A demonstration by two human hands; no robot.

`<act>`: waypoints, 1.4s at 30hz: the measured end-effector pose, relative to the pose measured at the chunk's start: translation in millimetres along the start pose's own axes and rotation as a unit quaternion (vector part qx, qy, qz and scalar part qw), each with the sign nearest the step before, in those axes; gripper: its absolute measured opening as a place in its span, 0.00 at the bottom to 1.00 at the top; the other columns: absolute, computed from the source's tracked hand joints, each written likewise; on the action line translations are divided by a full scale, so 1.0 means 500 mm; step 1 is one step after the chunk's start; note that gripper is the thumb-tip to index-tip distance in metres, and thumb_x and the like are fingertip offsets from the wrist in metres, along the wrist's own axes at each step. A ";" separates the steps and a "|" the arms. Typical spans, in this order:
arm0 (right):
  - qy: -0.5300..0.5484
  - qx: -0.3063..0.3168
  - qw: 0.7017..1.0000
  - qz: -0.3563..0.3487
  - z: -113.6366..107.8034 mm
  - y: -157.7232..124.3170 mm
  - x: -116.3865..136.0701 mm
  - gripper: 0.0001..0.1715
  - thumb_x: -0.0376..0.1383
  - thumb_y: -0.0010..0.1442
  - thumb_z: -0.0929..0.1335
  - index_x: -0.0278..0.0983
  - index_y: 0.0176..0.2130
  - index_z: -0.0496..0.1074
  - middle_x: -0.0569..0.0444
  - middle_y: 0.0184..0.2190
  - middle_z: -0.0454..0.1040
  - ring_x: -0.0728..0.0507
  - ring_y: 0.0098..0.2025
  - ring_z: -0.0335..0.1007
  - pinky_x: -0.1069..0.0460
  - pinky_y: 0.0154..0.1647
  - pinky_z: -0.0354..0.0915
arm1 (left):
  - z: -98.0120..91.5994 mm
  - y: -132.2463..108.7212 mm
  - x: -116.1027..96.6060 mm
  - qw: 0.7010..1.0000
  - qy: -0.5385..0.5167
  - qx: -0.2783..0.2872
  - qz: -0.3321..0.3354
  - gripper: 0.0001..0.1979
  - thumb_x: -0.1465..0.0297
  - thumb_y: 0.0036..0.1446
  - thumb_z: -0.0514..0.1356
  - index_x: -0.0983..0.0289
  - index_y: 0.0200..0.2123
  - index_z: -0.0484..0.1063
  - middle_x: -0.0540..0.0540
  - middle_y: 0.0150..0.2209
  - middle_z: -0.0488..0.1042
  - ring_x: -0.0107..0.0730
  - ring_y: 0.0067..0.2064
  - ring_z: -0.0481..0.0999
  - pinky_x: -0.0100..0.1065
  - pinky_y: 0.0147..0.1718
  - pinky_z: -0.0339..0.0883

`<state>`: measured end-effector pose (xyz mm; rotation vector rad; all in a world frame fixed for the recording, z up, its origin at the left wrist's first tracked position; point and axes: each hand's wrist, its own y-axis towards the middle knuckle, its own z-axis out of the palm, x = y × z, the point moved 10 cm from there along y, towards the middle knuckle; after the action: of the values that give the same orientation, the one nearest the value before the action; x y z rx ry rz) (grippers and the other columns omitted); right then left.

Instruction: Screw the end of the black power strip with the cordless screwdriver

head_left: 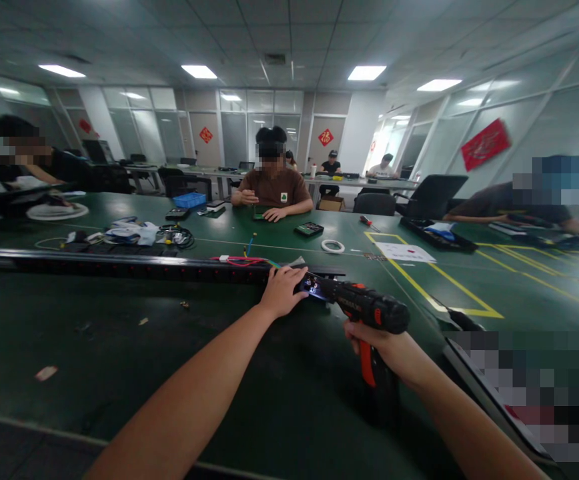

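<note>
My right hand (377, 340) is wrapped around the grip of a black and orange cordless drill (369, 307). The drill lies level, its nose pointing left at the end of a long black rail (134, 270). My left hand (282, 290) grips the rail near that end, fingers over the top and thumb at the front. Just in front of the drill's nose, a small lit panel (314, 288) shows between hand and drill. Red and other coloured wires (242, 261) with a white connector run along the rail's top. The drill bit's contact point is too small to make out.
Behind the rail lie a cable bundle (177, 237), a white ring-shaped roll (332, 246), a black box (309, 229) and a screwdriver (367, 221). Small scraps (47, 373) dot the green tabletop (209, 400). A co-worker (272, 180) sits opposite; other people are at both sides.
</note>
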<state>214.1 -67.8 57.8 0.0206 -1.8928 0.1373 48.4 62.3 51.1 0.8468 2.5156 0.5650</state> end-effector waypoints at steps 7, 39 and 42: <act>-0.005 0.001 1.000 -0.007 0.000 -0.003 0.002 0.17 0.47 0.55 0.73 0.37 0.27 0.73 0.55 0.21 0.73 0.45 0.26 0.68 0.49 0.31 0.62 | -0.001 0.001 -0.002 1.000 0.002 0.006 -0.001 0.32 0.57 0.66 0.61 0.54 0.69 0.58 0.56 0.64 0.69 0.47 0.64 0.63 0.55 0.65 0.47; -0.033 0.016 0.999 -0.037 0.007 -0.007 0.025 0.20 0.48 0.58 0.71 0.38 0.23 0.71 0.55 0.21 0.71 0.44 0.26 0.67 0.49 0.33 0.62 | 0.000 0.001 -0.002 1.000 0.001 0.002 0.005 0.32 0.58 0.65 0.61 0.55 0.69 0.59 0.56 0.64 0.70 0.47 0.64 0.63 0.54 0.65 0.48; 0.003 0.014 0.999 -0.034 0.004 -0.002 0.011 0.17 0.48 0.56 0.73 0.37 0.31 0.76 0.53 0.25 0.75 0.42 0.30 0.71 0.48 0.35 0.65 | -0.001 0.001 -0.001 1.000 0.003 0.001 0.003 0.31 0.58 0.65 0.61 0.55 0.69 0.59 0.56 0.64 0.70 0.47 0.64 0.63 0.54 0.65 0.47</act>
<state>210.5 -68.6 62.4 0.1035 -1.8825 0.1185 48.7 62.1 51.6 0.8558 2.5201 0.5668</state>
